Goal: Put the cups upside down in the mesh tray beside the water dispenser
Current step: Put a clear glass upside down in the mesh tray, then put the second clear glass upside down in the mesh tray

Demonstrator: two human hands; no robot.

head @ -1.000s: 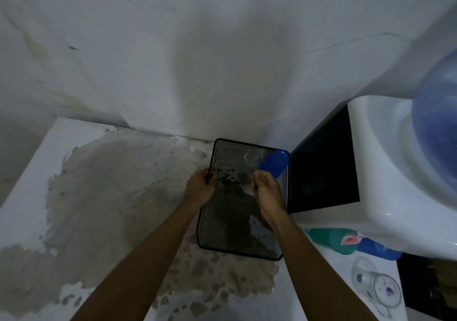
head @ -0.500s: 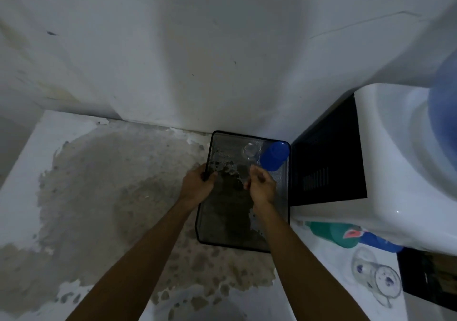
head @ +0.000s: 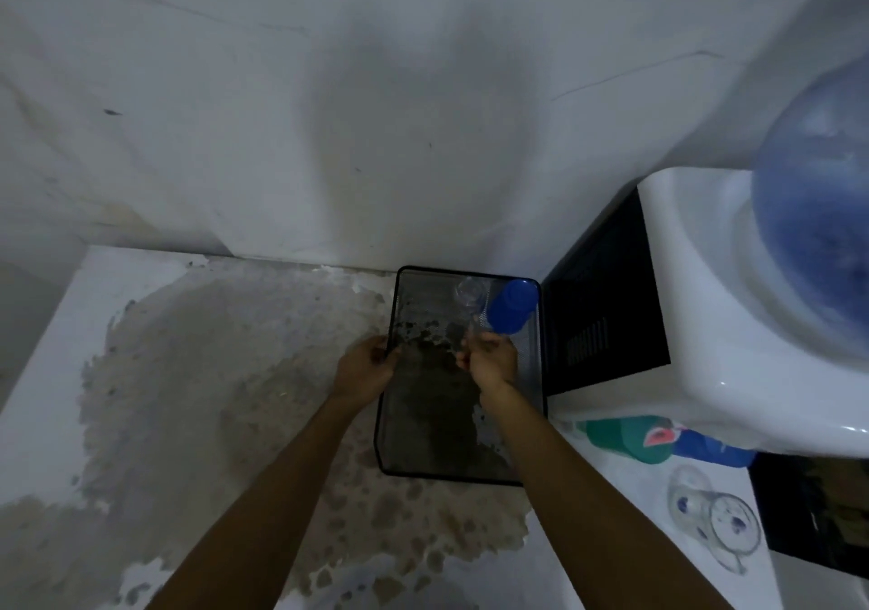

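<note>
A black mesh tray (head: 384,426) lies on the worn counter, right beside the water dispenser (head: 696,327). In its far right corner a blue cup (head: 510,311) stands upside down. A clear cup (head: 470,297) stands against the blue cup's left side. My left hand (head: 364,367) grips the tray's left rim. Over the middle of the tray, my right hand (head: 490,365) has its fingers curled just short of the clear cup, and nothing shows inside it. A green cup (head: 625,438), another blue cup (head: 710,450) and a clear dotted mug (head: 714,525) lie on the counter to the right.
The wall rises straight behind the tray. The dispenser's black side panel (head: 602,327) touches the tray's right edge, and a large blue water bottle (head: 818,233) sits on top. The stained counter (head: 211,398) stretches left to its edge.
My right hand has drawn back a little from the clear cup, which now stands beside the blue cup. My left hand stays on the rim.
</note>
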